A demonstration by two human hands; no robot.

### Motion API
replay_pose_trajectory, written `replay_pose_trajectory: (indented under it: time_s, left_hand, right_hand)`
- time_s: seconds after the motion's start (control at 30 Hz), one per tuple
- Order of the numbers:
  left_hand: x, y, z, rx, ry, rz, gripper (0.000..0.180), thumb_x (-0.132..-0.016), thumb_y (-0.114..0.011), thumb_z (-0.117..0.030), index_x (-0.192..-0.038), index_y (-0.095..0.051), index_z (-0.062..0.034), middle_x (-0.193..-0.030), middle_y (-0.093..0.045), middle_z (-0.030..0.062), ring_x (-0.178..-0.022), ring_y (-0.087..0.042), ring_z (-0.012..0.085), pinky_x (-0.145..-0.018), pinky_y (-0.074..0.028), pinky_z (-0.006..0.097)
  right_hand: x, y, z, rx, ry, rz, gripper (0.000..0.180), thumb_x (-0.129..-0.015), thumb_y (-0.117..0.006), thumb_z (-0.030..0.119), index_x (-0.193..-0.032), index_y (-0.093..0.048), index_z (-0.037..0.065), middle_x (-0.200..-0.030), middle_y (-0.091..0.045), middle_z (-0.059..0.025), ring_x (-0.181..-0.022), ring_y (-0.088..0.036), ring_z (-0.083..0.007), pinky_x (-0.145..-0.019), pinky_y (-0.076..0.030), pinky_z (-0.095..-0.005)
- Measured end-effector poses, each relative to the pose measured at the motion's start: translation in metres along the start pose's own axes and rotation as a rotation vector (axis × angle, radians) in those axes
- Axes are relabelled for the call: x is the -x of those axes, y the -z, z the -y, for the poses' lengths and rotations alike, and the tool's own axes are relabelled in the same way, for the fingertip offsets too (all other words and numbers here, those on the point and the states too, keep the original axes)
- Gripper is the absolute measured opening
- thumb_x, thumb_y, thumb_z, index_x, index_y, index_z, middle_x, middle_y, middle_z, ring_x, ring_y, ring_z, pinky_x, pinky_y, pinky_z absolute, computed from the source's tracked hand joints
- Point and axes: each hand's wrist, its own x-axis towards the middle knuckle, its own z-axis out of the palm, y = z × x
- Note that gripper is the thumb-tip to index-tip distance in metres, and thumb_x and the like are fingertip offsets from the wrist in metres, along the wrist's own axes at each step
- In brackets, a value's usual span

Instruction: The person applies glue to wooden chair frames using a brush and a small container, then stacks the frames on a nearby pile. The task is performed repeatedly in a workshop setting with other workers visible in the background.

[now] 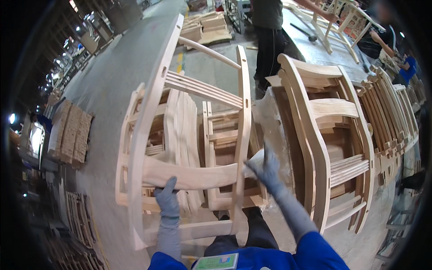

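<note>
A pale wooden chair-back frame (189, 176) stands upright and slightly tilted in front of me, with two long posts, a broad curved rail, slats and a thin round rung. My left hand (168, 200), in a grey glove, is closed around the lower edge of the curved rail, thumb in front. Just right of the right post is my right hand (270, 173), also gloved, thumb and fingers spread around a pale sheet-like piece (255, 163). What that piece is made of I cannot make out; it is close to the post.
Similar chair frames (319, 135) are stacked at my right, with more frames (180, 135) behind the one I hold. Curved wooden parts (389, 112) stand farther right. Wood piles (69, 132) lie on the left floor. A person (268, 36) stands at a worktable (310, 40) ahead.
</note>
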Motion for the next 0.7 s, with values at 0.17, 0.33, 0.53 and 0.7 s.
replay_pose_trajectory:
  time_s: [0.17,0.33,0.53,0.7]
  left_hand:
    - [0.042,0.045,-0.125,-0.190,-0.206,0.103,0.037,-0.077,-0.062,0.000,-0.113,-0.053,0.0030,-0.102,-0.059,0.0099,-0.090,-0.058,0.0182,-0.080,-0.049,0.030]
    - [0.057,0.103,-0.193,-0.248,-0.483,0.135,0.046,-0.079,-0.061,-0.007,-0.120,-0.046,0.0054,-0.110,-0.054,0.0134,-0.097,-0.053,0.0201,-0.085,-0.045,0.032]
    - [0.030,0.065,-0.261,-0.288,-0.487,0.297,0.043,-0.084,-0.059,-0.015,-0.120,-0.046,0.0046,-0.108,-0.054,0.0131,-0.099,-0.052,0.0206,-0.086,-0.043,0.032]
    - [-0.007,-0.057,-0.219,-0.493,-0.460,0.824,0.028,-0.087,-0.053,-0.016,-0.109,-0.054,0.0015,-0.095,-0.057,0.0057,-0.088,-0.052,0.0132,-0.075,-0.043,0.027]
  right_hand:
    - [-0.136,0.048,0.134,0.062,0.588,-0.183,0.078,-0.066,-0.078,0.037,-0.122,-0.044,-0.004,-0.120,-0.049,-0.0236,-0.111,-0.049,-0.0379,-0.094,-0.041,-0.0385]
    - [-0.114,0.101,0.197,-0.105,0.265,0.035,0.062,-0.066,-0.077,0.035,-0.109,-0.048,0.001,-0.087,-0.059,-0.0187,-0.081,-0.060,-0.0340,-0.072,-0.047,-0.0388]
    - [-0.002,0.216,0.241,-0.111,0.013,0.125,0.069,-0.063,-0.080,0.035,-0.111,-0.046,0.000,-0.084,-0.060,-0.0170,-0.080,-0.063,-0.0272,-0.070,-0.050,-0.0335]
    - [0.093,0.242,0.179,-0.502,-0.248,-0.192,0.083,-0.067,-0.077,0.037,-0.122,-0.038,-0.011,-0.102,-0.059,-0.0202,-0.095,-0.059,-0.0259,-0.083,-0.047,-0.0306]
